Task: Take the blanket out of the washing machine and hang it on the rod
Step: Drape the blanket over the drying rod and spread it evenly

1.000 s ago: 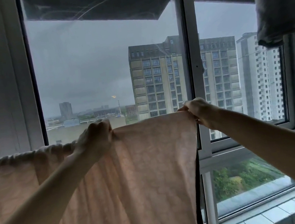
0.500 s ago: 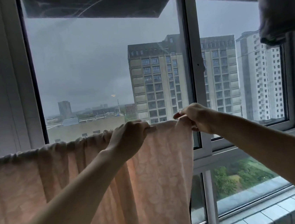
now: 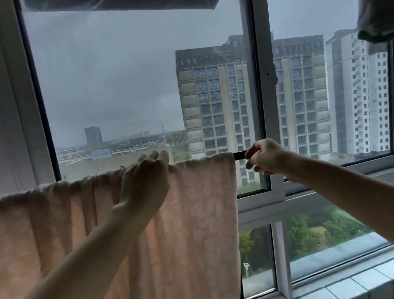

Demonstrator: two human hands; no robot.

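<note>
window [image 3: 134,82] | blanket [image 3: 188,236] draped over rod [image 3: 239,154] | left hand [image 3: 145,182] relaxed atop | right hand [image 3: 264,157] pinching rod

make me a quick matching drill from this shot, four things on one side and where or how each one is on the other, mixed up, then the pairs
Things:
1. blanket
2. left hand
3. right hand
4. rod

States:
A. fingers curled, just right of the cloth's edge
B. short dark bare stretch showing
C. draped over, hanging down, bunched at left
D. fingers straight, resting on the cloth's top fold

Pairs: 1-C, 2-D, 3-A, 4-B
</note>
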